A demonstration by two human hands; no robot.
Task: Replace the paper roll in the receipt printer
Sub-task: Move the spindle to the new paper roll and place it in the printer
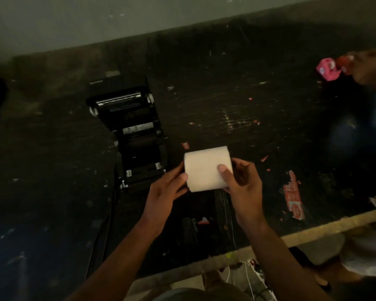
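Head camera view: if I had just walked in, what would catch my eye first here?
The white paper roll stands out most, bright against the dark table, held between the left hand and right hand near the middle. Just left of it sits the black receipt printer with its cover open. Far right, a pink object lies near the table's back corner.

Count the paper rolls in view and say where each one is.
1. The white paper roll is held between the left hand and right hand, just right of the open printer. Dim light may hide others.
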